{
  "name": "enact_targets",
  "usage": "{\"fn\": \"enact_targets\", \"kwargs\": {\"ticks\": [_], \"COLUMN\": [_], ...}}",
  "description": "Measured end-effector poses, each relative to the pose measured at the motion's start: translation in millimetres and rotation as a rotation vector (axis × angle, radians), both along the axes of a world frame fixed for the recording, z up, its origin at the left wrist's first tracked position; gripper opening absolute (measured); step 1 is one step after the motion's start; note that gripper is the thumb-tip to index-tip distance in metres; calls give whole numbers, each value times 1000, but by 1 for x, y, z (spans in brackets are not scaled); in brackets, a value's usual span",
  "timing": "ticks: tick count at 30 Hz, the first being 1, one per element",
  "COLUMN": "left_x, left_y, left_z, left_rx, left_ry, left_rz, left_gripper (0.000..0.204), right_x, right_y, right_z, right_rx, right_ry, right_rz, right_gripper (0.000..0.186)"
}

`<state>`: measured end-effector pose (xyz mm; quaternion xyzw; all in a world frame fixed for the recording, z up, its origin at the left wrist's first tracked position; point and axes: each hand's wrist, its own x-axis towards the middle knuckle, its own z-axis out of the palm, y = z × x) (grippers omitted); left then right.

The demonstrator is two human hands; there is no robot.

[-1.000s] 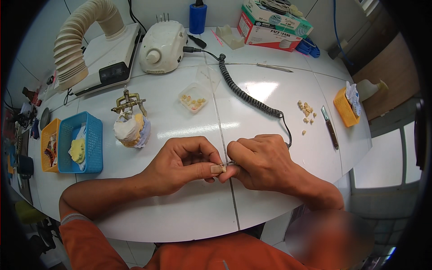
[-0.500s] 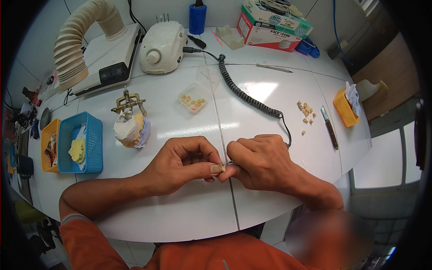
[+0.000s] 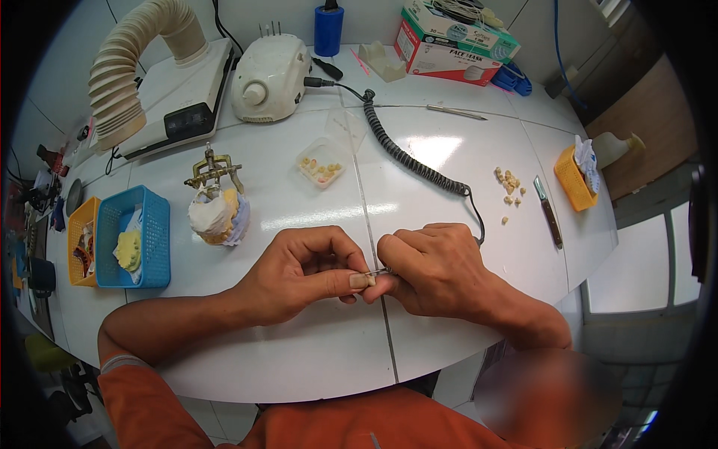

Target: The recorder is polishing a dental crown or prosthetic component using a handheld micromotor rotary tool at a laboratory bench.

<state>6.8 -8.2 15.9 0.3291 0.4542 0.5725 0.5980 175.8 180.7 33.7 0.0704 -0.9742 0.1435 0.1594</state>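
Note:
My left hand (image 3: pixel 310 269) pinches a small cream-coloured artificial tooth (image 3: pixel 371 280) between thumb and fingers, low over the middle of the table. Against it, my right hand (image 3: pixel 441 269) is closed round a rotary handpiece, whose thin metal tip (image 3: pixel 380 271) meets the tooth. Most of the handpiece is hidden in my fist. Its black coiled cord (image 3: pixel 407 157) runs from behind that hand back to a white control unit (image 3: pixel 268 86). The fingertips of both hands touch each other.
Left of my hands stands a dental articulator (image 3: pixel 213 172) with a plaster cast (image 3: pixel 217 217), beside a blue basket (image 3: pixel 155 254). A clear box (image 3: pixel 301 170) of teeth lies farther back. Loose teeth (image 3: pixel 508 182), a knife (image 3: pixel 550 217) and a yellow basket (image 3: pixel 574 185) are at right.

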Motion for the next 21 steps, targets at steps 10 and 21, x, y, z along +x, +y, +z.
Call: {"fn": "enact_targets", "kwargs": {"ticks": [10, 21], "left_x": [1, 1], "left_y": [0, 0], "left_z": [1, 1], "left_rx": [-1, 1], "left_ry": [-17, -14], "left_rz": [11, 4], "left_gripper": [14, 13], "right_x": [1, 0], "right_y": [0, 0], "right_z": [0, 0], "right_rx": [-2, 0], "right_ry": [-13, 7], "right_rz": [2, 10], "right_gripper": [52, 54]}}
